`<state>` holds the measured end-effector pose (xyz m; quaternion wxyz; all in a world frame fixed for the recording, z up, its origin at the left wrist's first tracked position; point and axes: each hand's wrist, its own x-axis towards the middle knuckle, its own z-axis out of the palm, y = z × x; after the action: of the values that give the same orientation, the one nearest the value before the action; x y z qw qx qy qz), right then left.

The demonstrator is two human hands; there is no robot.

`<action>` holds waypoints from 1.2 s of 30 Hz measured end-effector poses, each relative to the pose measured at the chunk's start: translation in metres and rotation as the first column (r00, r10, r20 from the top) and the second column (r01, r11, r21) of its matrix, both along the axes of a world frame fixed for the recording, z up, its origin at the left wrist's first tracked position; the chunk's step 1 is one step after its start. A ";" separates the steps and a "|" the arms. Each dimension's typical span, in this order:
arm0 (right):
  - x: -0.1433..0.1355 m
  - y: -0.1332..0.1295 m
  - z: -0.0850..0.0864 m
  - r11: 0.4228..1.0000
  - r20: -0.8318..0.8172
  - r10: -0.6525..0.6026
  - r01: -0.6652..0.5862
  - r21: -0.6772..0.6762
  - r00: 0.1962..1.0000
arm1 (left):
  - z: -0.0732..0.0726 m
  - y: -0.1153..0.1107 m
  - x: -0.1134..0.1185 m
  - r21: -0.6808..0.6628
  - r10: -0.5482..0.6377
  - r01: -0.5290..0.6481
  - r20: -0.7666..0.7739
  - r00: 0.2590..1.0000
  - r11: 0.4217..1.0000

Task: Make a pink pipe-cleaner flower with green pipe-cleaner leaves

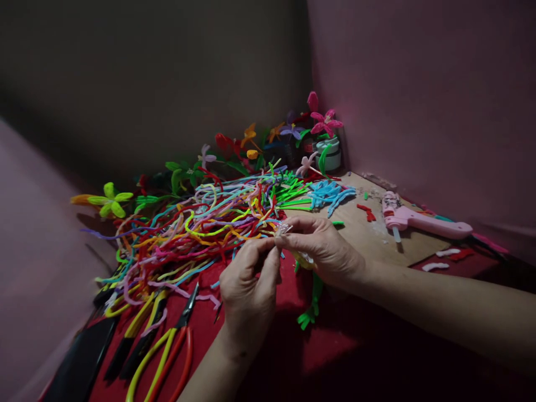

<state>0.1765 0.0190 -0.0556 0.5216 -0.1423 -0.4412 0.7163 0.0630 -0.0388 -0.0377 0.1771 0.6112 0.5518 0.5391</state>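
My left hand (251,279) is in the middle, its thumb and forefinger pinched at the base of a small pale, whitish bunch (283,228). Close against it, my right hand (320,248) pinches the same bunch from the right with thumb and forefinger. Below the right palm shows a pale yellow and white fuzzy piece (305,261), partly hidden by the hand. A green fuzzy piece (316,296) with a split end lies or hangs beneath the right hand; which one is unclear.
Many coloured pipe cleaners (188,229) are heaped at left. Scissors (184,321) and yellow-black pliers (140,321) lie at front left. A pink glue gun (427,222) rests on a board (360,190) at right. Behind stand pipe-cleaner flowers (326,123) and a pale green container (329,154).
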 end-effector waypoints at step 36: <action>0.016 0.007 0.006 0.967 0.227 -0.023 -0.036 0.252 0.974 | 0.010 0.012 -0.023 -0.390 -0.194 0.528 0.635 0.747 0.754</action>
<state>0.1930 0.0256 -0.0496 0.4791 -0.1538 -0.5867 0.6344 0.0401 -0.0267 -0.0275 0.6027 0.4480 0.4694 0.4645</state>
